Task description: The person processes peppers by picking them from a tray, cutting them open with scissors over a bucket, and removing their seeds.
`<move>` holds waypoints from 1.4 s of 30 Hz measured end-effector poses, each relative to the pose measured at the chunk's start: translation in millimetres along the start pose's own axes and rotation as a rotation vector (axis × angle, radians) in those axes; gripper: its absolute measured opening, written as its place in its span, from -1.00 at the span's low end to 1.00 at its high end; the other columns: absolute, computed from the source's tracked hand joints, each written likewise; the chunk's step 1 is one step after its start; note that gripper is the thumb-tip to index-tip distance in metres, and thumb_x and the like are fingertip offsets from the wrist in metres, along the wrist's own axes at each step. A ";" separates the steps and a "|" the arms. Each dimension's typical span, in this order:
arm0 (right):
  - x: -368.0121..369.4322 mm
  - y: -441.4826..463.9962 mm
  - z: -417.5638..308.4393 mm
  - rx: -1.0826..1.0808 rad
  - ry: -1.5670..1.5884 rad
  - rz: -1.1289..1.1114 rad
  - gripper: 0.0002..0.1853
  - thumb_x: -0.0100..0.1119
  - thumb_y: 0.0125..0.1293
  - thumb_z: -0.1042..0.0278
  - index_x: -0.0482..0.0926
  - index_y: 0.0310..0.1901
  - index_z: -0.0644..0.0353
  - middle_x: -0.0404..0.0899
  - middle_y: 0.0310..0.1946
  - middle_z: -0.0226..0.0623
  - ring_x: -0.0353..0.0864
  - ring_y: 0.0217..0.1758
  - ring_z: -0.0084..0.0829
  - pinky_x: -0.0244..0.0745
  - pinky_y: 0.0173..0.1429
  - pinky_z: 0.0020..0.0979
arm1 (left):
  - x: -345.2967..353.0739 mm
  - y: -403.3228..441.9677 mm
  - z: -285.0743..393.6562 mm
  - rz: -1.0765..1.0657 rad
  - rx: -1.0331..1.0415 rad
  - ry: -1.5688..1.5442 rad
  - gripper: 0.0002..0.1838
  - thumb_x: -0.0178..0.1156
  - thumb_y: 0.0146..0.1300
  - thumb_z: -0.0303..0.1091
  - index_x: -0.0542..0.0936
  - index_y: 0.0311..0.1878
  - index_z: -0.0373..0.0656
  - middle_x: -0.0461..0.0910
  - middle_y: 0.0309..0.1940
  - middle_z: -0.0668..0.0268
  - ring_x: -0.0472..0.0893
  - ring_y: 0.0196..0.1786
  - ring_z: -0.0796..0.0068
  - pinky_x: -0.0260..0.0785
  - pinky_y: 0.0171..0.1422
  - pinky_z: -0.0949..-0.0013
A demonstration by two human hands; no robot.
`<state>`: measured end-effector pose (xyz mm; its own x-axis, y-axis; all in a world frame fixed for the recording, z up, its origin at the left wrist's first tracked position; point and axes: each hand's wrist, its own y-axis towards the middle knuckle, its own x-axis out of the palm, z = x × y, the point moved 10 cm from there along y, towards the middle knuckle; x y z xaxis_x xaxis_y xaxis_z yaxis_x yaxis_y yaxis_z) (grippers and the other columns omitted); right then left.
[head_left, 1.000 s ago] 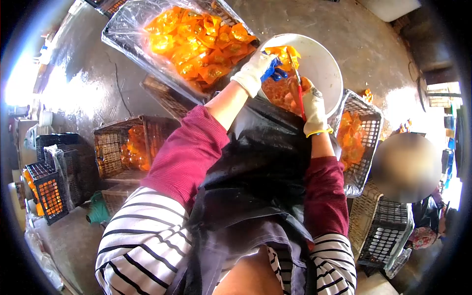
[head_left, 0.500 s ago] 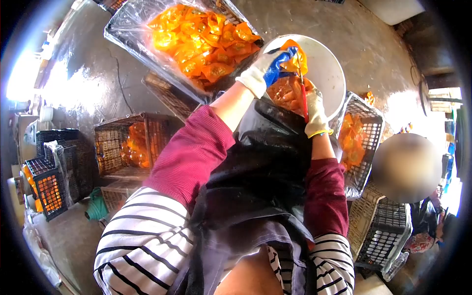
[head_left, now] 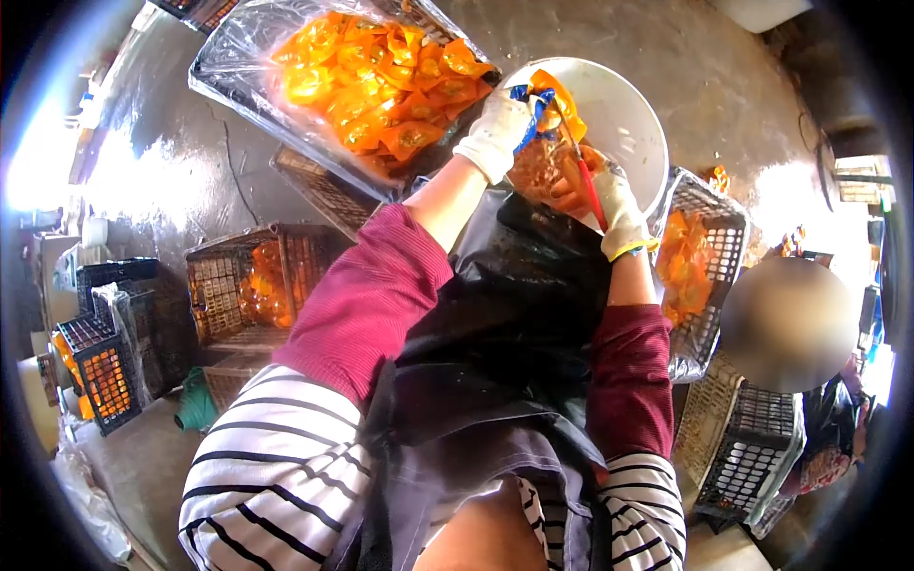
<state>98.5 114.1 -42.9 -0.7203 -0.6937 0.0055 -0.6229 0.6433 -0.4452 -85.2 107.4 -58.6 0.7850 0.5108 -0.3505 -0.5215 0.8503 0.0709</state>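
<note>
Over a white bucket [head_left: 643,128], my left hand [head_left: 506,124], in a white and blue glove, pinches an orange net piece [head_left: 562,103]. My right hand [head_left: 612,202], in a whitish glove with a yellow cuff edge, is wrapped round a red-handled tool [head_left: 590,190] that looks like scissors or a knife. Its thin blade reaches up against the orange piece. Beneath the hands, reddish-brown contents [head_left: 538,171] lie in the bucket, partly hidden by the hands and a black apron [head_left: 495,295].
A plastic-lined crate [head_left: 224,86] heaped with orange net pieces [head_left: 381,81] stands at upper left. Another crate [head_left: 728,233] with orange pieces is right of the bucket. More crates [head_left: 214,295] stand at left and lower right. A person with a blurred head [head_left: 788,324] is at right.
My left hand has shifted slightly left and down with the orange piece. My right hand has moved a little right, and the red handle has tilted more.
</note>
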 end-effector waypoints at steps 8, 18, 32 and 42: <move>-13.2 1.4 -17.6 -0.072 -0.243 0.148 -0.69 0.14 0.31 0.34 0.53 0.07 0.14 0.58 -0.47 -0.37 0.44 -0.64 -0.56 0.35 -0.54 -0.54 | 26.4 -34.5 14.9 -0.195 -0.477 -0.859 -0.62 0.09 0.34 -0.19 0.45 0.13 -0.18 0.56 -0.05 0.24 0.59 -0.05 0.43 0.51 0.02 0.38; -9.9 15.1 2.2 -0.138 -0.077 0.123 -0.66 0.20 0.27 0.39 0.53 0.09 0.17 0.61 -0.41 -0.38 0.52 -0.49 -0.63 0.35 -0.45 -0.60 | 27.8 -32.9 26.9 -0.330 -0.327 -0.891 -0.63 0.05 0.38 -0.15 0.48 0.09 -0.22 0.57 -0.09 0.23 0.60 -0.11 0.44 0.50 -0.01 0.42; -43.5 -7.7 -11.9 -0.184 -0.007 0.395 -0.66 0.10 0.34 0.19 0.53 0.09 0.11 0.61 -0.41 -0.38 0.59 -0.47 -0.54 0.40 -0.47 -0.58 | -22.3 -25.7 40.2 -0.157 0.011 0.278 -0.61 0.32 0.13 -0.25 0.57 0.03 -0.11 0.65 -0.23 0.31 0.57 -0.19 0.49 0.42 -0.06 0.39; -108.1 -13.8 -8.2 -0.461 1.112 0.007 -0.41 0.11 0.27 -0.09 0.43 0.16 0.22 0.55 0.08 -0.29 0.53 0.11 -0.28 0.47 0.08 -0.29 | -181.0 -24.9 -84.5 0.074 -0.270 0.402 -0.50 0.23 0.21 -0.12 0.48 0.17 -0.13 0.61 -0.04 0.27 0.57 -0.03 0.43 0.40 0.06 0.43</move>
<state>182.4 182.9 -30.0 -0.4519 -0.1772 0.8743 -0.5054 0.8585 -0.0872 -242.5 -16.9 -75.9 0.5790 0.4338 -0.6904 -0.6811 0.7228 -0.1170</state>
